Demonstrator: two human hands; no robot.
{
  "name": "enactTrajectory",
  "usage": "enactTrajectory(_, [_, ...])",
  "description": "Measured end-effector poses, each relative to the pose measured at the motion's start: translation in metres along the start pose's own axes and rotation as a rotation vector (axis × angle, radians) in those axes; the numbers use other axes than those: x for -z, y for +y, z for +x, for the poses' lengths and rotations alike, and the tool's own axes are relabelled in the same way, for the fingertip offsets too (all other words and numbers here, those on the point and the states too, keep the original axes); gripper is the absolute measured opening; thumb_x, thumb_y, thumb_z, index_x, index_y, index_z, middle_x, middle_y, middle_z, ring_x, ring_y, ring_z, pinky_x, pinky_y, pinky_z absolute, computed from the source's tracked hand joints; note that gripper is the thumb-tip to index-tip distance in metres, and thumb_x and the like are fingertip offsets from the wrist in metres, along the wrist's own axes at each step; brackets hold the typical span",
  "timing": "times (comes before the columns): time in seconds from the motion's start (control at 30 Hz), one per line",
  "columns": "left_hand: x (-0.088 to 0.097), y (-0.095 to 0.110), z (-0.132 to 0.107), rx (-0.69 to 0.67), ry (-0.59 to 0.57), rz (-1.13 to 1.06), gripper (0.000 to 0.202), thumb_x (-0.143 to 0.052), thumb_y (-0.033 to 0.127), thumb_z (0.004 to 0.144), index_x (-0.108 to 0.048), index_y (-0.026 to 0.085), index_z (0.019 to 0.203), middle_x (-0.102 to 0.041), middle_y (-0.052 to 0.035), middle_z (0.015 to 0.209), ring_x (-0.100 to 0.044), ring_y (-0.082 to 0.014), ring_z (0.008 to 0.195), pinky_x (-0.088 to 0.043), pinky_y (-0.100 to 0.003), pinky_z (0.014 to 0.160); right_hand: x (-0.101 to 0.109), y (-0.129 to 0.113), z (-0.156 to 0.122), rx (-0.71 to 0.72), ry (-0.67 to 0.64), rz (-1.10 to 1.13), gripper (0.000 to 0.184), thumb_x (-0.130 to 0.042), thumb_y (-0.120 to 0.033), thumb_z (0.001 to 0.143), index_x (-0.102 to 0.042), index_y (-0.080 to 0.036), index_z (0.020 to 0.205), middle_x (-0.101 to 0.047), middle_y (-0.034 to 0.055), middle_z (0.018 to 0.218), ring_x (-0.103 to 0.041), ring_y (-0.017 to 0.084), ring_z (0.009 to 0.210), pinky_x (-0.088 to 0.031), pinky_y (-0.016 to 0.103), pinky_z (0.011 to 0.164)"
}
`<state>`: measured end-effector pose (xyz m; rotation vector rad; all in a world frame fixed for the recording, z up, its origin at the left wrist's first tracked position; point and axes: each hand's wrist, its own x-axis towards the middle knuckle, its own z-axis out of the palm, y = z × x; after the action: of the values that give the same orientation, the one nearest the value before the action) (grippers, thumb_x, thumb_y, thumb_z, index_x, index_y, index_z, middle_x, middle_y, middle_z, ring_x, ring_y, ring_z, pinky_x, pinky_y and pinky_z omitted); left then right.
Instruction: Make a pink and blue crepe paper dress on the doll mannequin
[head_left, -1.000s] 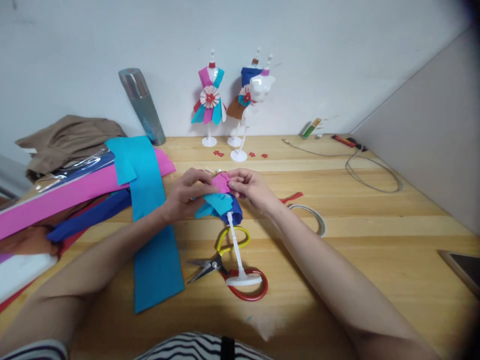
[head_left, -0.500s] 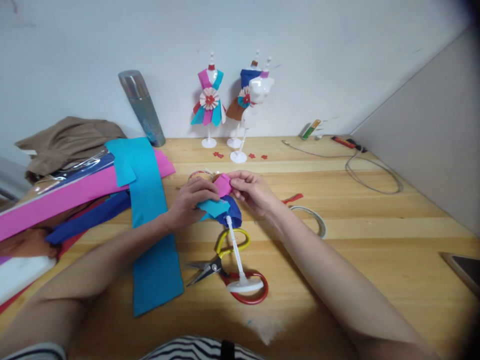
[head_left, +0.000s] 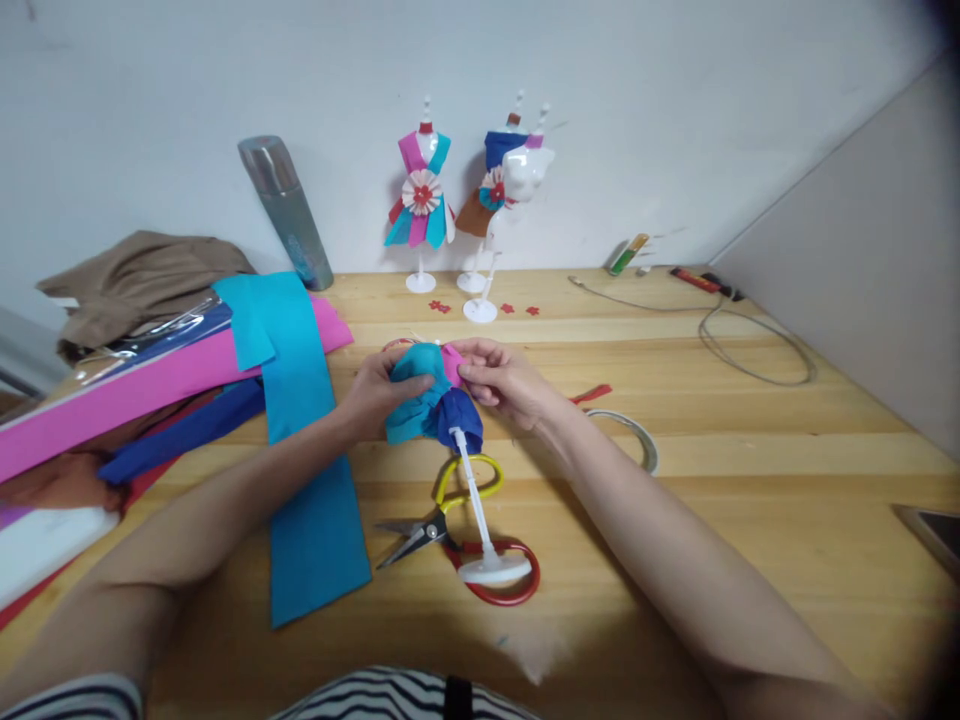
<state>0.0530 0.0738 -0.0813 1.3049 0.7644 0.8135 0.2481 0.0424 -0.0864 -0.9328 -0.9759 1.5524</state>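
The left hand point(head_left: 377, 392) closes on turquoise cloth point(head_left: 415, 366) under its thumb, seemingly to keep folds gathered, beside dark blue cloth point(head_left: 459, 412) at the end of a white stand point(head_left: 475, 502) slanting over scissors point(head_left: 432, 530), while the right hand point(head_left: 504, 382) pinches pink cloth point(head_left: 452, 364), probably steadying it.

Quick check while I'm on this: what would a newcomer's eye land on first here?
Probably the bright turquoise piece in the left hand, at the centre, beside the pink piece that the right hand pinches. Next, likely the yellow-and-red scissors lying open on the table just below, then the flower-fronted dress on a small mannequin by the back wall.
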Motion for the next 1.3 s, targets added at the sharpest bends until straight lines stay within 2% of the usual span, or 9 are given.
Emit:
enactTrajectory(0.1, [0.000, 0.006, 0.003, 0.031, -0.057, -0.014, 0.039, -0.092, 0.041, 0.055, -0.068, 0.018, 0.074, -0.066, -0.0010, 0.069, -0.061, -0.0166, 0.065, -0.053, -0.034, 0.065, 0.000, 0.000, -0.001, -0.023, -0.027, -0.034, 0.043, -0.083, -0.025, 0.062, -0.068, -0.017, 0.102, -0.056, -0.0090, 0.053, -0.032, 0.002, 0.036, -0.013, 0.020, 0.036])
enactTrajectory(0.2, [-0.001, 0.010, 0.006, 0.000, -0.088, 0.052, 0.036, -0.092, 0.039, 0.055, -0.070, 0.017, 0.071, -0.068, -0.0017, 0.072, -0.062, -0.0171, 0.069, -0.053, -0.034, 0.069, -0.001, 0.000, -0.002, -0.042, -0.042, -0.061, 0.047, -0.084, -0.024, 0.062, -0.066, -0.017, 0.105, -0.057, -0.0093, 0.055, -0.032, 0.002, 0.035, -0.012, 0.019, 0.036])
enactTrajectory(0.3, [-0.002, 0.010, 0.006, -0.035, -0.045, 0.079, 0.034, -0.091, 0.039, 0.056, -0.070, 0.016, 0.069, -0.067, -0.0015, 0.073, -0.059, -0.0152, 0.067, -0.051, -0.032, 0.066, -0.002, 0.001, -0.002, -0.049, -0.041, -0.050, 0.047, -0.083, -0.024, 0.062, -0.065, -0.017, 0.105, -0.058, -0.0091, 0.056, -0.031, 0.001, 0.035, -0.013, 0.019, 0.036])
enactTrajectory(0.47, [-0.005, 0.006, 0.007, 0.008, -0.003, 0.031, 0.034, -0.089, 0.042, 0.058, -0.068, 0.017, 0.067, -0.061, 0.0000, 0.062, -0.057, -0.0152, 0.061, -0.049, -0.032, 0.060, -0.001, 0.002, -0.002, -0.060, -0.053, -0.026, 0.048, -0.083, -0.025, 0.064, -0.065, -0.018, 0.107, -0.061, -0.0076, 0.061, -0.031, 0.001, 0.035, -0.012, 0.019, 0.036])
enactTrajectory(0.67, [-0.004, 0.001, 0.010, -0.065, 0.072, 0.169, 0.028, -0.085, 0.038, 0.062, -0.065, 0.018, 0.064, -0.062, -0.0023, 0.072, -0.059, -0.0179, 0.073, -0.049, -0.032, 0.065, -0.002, 0.002, -0.002, -0.059, -0.084, 0.006, 0.048, -0.085, -0.025, 0.063, -0.065, -0.017, 0.106, -0.061, -0.0076, 0.061, -0.031, 0.000, 0.036, -0.013, 0.018, 0.036])
enactTrajectory(0.83, [-0.006, 0.002, 0.011, -0.112, 0.095, 0.294, 0.029, -0.077, 0.037, 0.066, -0.058, 0.017, 0.056, -0.058, -0.0024, 0.071, -0.055, -0.0161, 0.072, -0.047, -0.030, 0.065, -0.002, 0.000, -0.002, -0.056, -0.103, 0.022, 0.051, -0.087, -0.025, 0.062, -0.064, -0.018, 0.108, -0.061, -0.0073, 0.063, -0.034, 0.001, 0.037, -0.014, 0.018, 0.036])
enactTrajectory(0.97, [-0.008, 0.005, 0.010, -0.159, 0.106, 0.365, 0.024, -0.075, 0.034, 0.067, -0.061, 0.016, 0.060, -0.062, -0.0032, 0.075, -0.058, -0.0185, 0.081, -0.048, -0.030, 0.074, -0.004, 0.000, -0.002, -0.041, -0.081, -0.019, 0.051, -0.087, -0.025, 0.061, -0.064, -0.018, 0.106, -0.061, -0.0074, 0.063, -0.035, 0.001, 0.037, -0.015, 0.018, 0.036])
enactTrajectory(1.17, [-0.008, 0.012, 0.008, -0.050, 0.181, 0.369, 0.029, -0.079, 0.037, 0.063, -0.065, 0.016, 0.075, -0.063, -0.0005, 0.075, -0.055, -0.0148, 0.072, -0.044, -0.027, 0.065, -0.007, -0.002, -0.004, -0.027, -0.078, -0.048, 0.042, -0.082, -0.025, 0.063, -0.065, -0.017, 0.101, -0.057, -0.0085, 0.057, -0.035, 0.002, 0.036, -0.014, 0.020, 0.036])
enactTrajectory(1.3, [-0.006, 0.013, 0.009, 0.011, 0.129, 0.258, 0.039, -0.084, 0.037, 0.057, -0.064, 0.015, 0.081, -0.064, -0.0007, 0.079, -0.058, -0.0152, 0.075, -0.047, -0.027, 0.066, -0.006, -0.003, -0.004, -0.018, -0.073, -0.078, 0.041, -0.083, -0.028, 0.063, -0.066, -0.017, 0.099, -0.054, -0.0092, 0.055, -0.034, 0.002, 0.036, -0.015, 0.020, 0.037])
